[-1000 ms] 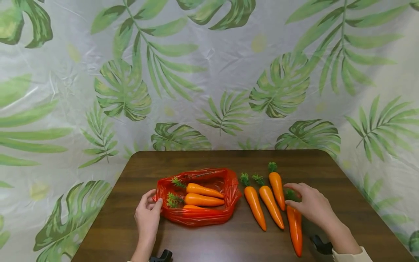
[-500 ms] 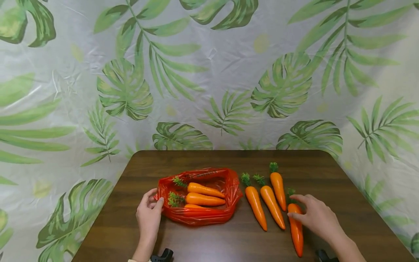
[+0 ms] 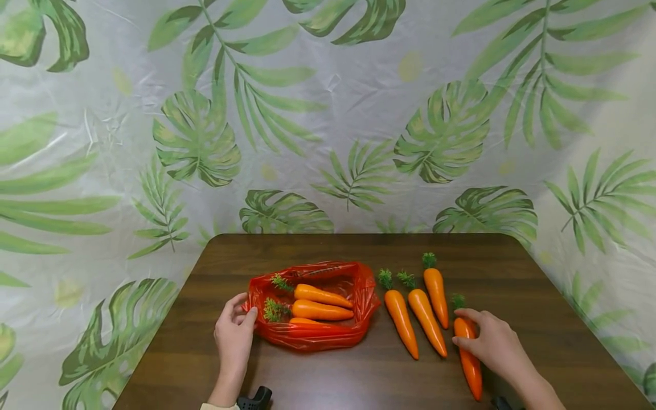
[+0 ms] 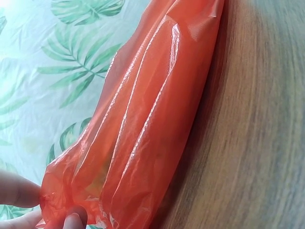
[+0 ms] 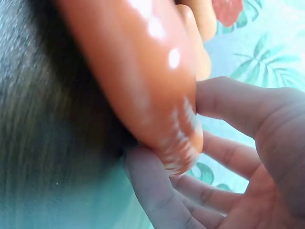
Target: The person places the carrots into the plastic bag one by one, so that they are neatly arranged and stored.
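Observation:
My left hand [image 3: 233, 336] pinches the left edge of an open red plastic bag [image 3: 328, 343]. The bag lies on the table with several carrots [image 3: 323, 310] inside, their green tops toward the left. In the left wrist view, thumb and fingers gather the crinkled film of the bag [image 4: 143, 124]. At the far right, my right hand [image 3: 494, 344] holds the thick upper end of an orange carrot [image 3: 471, 373] just below its green top. The right wrist view has thumb and a finger on opposite sides of this carrot [image 5: 138, 71], which slants close over the tabletop.
Between bag and right hand lie three loose carrots, the left one [image 3: 401, 324], the middle one [image 3: 427, 323] and the rear one [image 3: 437, 296]. The dark wooden table [image 3: 307, 381] ends before a leaf-patterned curtain [image 3: 359, 114]. A black device [image 3: 256, 398] shows by the left wrist.
My right hand has moved from the far-right carrot's green top down to its upper body. That carrot has shifted slightly right, its tip swinging right. The left hand stays at the bag's edge.

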{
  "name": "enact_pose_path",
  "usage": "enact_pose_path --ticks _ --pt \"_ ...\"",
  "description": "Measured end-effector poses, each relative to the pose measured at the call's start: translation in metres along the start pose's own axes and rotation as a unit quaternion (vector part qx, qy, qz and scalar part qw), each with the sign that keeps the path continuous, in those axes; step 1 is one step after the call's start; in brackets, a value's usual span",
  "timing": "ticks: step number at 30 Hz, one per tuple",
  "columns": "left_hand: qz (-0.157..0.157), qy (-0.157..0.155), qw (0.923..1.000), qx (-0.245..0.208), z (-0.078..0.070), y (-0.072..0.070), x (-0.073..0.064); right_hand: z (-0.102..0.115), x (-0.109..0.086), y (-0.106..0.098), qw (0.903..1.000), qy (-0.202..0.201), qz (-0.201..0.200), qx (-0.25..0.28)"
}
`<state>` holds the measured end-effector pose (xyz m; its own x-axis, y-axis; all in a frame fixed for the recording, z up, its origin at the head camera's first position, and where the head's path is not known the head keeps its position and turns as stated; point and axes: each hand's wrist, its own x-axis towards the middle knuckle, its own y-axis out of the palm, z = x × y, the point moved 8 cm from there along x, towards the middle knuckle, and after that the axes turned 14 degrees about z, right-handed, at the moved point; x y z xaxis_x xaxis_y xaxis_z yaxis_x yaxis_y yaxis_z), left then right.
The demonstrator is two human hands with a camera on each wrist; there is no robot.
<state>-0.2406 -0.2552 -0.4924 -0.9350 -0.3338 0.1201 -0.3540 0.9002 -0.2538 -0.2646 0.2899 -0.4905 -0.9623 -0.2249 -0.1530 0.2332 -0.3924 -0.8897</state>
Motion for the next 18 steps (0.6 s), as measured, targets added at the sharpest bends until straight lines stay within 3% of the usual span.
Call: enact_pose_path --ticks 18 --pt "-0.002 0.004 1.0000 0.003 0.0004 -0.0003 -0.0001 -0.0072 -0.0063 -0.0073 0.9993 -0.010 -0.035 0.006"
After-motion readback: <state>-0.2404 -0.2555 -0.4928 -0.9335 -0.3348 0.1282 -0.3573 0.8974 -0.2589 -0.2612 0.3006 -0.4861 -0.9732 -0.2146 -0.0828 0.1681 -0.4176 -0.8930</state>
